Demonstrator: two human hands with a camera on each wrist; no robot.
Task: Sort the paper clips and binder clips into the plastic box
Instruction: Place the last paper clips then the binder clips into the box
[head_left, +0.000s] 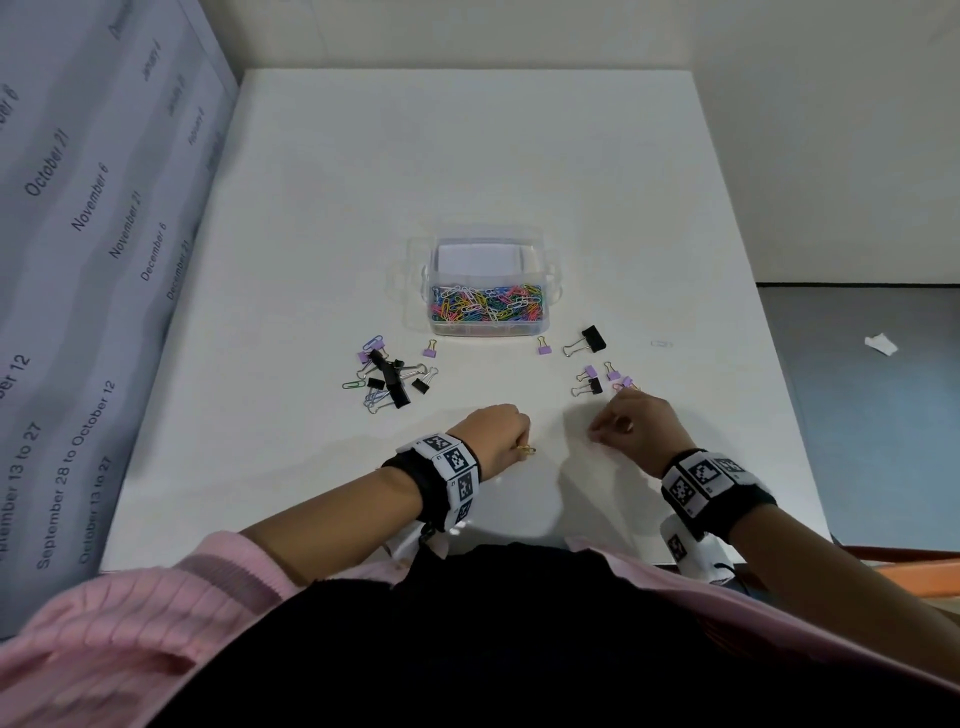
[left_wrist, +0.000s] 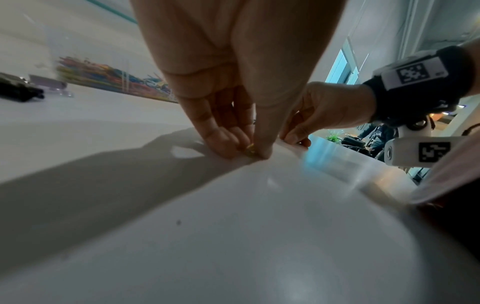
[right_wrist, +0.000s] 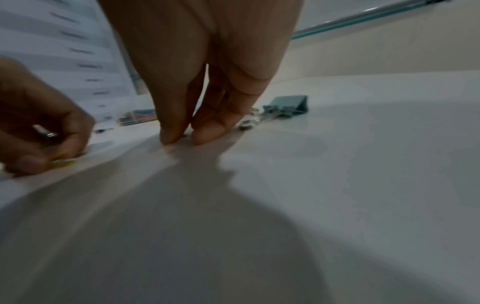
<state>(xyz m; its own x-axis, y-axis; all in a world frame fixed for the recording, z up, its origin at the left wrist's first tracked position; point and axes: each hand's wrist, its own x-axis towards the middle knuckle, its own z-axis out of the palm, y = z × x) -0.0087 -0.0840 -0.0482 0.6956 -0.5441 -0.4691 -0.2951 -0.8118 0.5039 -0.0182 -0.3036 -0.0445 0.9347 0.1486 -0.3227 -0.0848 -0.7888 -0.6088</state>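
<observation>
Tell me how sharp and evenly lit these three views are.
Head view: sharp, evenly lit, edges bowed by the wide lens. Left wrist view: left hand fairly crisp, white table shadowed with soft glare. Right wrist view: motion-blurred, right hand casting a broad dark shadow.

White tabletop (head_left: 363, 182), matte, with soft shadows falling toward the near edge. Left side: a sheet (head_left: 78, 234) printed with dates (October, November, December, September ranges) stands against the tabletop edge. Far side: plain pale wall (head_left: 467, 31). Right: grey floor (head_left: 872, 415) with a crumpled white scrap of paper (head_left: 880, 344) on it. Orange strip (head_left: 914, 571) at near right.
</observation>
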